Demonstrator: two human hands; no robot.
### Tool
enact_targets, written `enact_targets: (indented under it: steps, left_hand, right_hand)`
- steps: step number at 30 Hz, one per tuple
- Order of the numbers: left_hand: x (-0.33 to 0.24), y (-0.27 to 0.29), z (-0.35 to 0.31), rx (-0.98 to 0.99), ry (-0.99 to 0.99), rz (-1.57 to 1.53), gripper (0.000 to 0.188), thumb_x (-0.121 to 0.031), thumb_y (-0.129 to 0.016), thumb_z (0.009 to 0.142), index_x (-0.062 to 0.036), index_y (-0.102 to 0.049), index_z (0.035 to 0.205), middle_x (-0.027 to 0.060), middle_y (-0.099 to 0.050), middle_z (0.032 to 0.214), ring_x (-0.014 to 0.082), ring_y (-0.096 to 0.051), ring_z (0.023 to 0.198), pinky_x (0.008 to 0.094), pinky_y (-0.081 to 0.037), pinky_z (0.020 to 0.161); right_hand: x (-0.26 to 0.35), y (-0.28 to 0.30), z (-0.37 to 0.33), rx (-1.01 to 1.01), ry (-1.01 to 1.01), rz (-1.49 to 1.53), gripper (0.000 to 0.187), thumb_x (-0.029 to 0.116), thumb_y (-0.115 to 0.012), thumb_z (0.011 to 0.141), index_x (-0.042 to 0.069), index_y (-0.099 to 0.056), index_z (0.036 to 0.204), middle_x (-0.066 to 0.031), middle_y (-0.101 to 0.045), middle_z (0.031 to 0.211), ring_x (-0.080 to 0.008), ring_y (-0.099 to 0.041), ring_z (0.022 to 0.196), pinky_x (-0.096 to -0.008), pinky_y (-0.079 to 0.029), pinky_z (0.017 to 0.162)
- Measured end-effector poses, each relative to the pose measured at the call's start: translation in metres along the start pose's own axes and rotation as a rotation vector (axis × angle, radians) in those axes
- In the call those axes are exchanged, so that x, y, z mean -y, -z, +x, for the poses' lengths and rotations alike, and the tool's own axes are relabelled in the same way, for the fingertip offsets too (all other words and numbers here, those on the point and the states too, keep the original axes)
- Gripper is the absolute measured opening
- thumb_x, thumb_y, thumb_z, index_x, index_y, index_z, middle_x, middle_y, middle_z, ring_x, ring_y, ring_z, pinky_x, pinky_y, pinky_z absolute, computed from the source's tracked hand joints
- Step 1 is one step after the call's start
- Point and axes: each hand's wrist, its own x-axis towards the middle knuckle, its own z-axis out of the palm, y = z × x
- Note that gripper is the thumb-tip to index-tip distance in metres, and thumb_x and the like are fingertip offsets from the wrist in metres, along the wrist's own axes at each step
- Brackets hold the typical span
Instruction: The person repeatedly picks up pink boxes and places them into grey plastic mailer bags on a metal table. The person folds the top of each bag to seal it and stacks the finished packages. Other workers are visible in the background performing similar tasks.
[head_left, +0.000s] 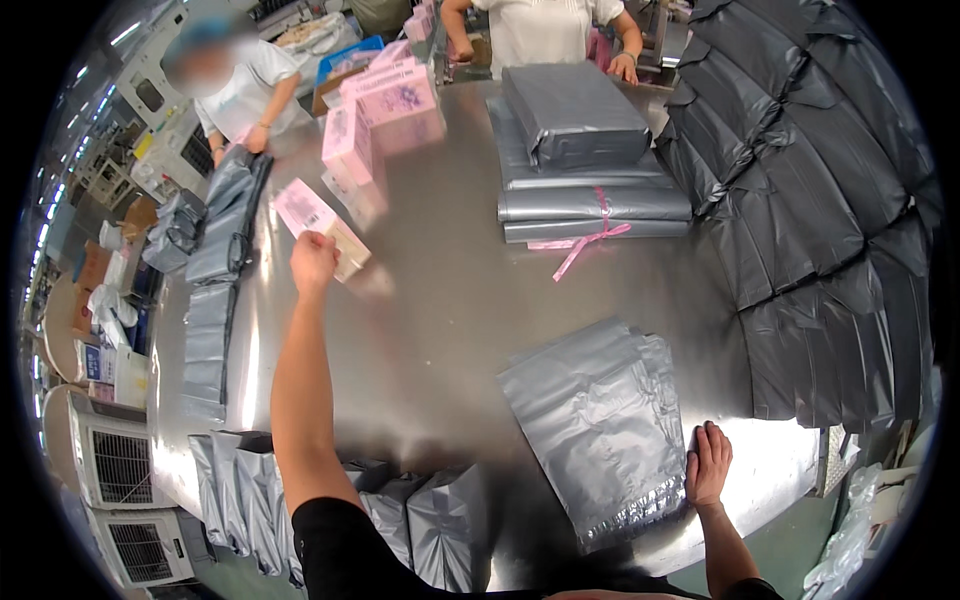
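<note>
My left hand [313, 262] reaches far out over the steel table [450, 300] and grips a pink box [318, 226], lifted slightly off the surface and blurred. A stack of more pink boxes [385, 115] stands just beyond it. My right hand [708, 463] rests flat, fingers together, on the near right edge of a pile of flat grey plastic mailer bags [600, 420] close to me.
Bundled grey mailers [580, 150], one bundle tied with a pink ribbon, lie at the far centre. Packed grey parcels [830, 200] are piled high on the right; more line the left edge [215, 270] and the near edge [420, 515]. Two people work at the far side.
</note>
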Motion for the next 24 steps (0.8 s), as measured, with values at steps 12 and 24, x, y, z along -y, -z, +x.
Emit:
enact_targets:
  steps: [12, 24]
  left_hand:
    - [-0.214, 0.122, -0.394, 0.427, -0.158, -1.036, 0.005, -0.008, -0.064, 0.100, -0.0057, -0.060, 0.098, 0.0069, -0.070, 0.079, 0.0177, -0.070, 0.072, 0.0320, -0.058, 0.072]
    - [-0.176, 0.009, -0.717, 1.109, -0.201, -0.393, 0.020, -0.016, -0.072, 0.097, -0.0030, -0.064, 0.110, 0.0093, -0.071, 0.114, 0.0157, -0.069, 0.097, 0.0309, -0.054, 0.091]
  right_hand:
    - [-0.038, -0.001, -0.022, -0.205, -0.230, 0.684, 0.041, 0.038, -0.061, 0.099, 0.004, -0.071, 0.122, -0.0157, -0.063, 0.134, -0.0336, -0.056, 0.127, -0.0493, -0.040, 0.110]
    - [-0.034, 0.111, -0.136, 0.492, -0.538, 2.160, 0.067, 0.015, -0.071, 0.091, 0.003, -0.042, 0.150, -0.0164, -0.063, 0.135, -0.0303, -0.064, 0.123, -0.0468, -0.051, 0.107]
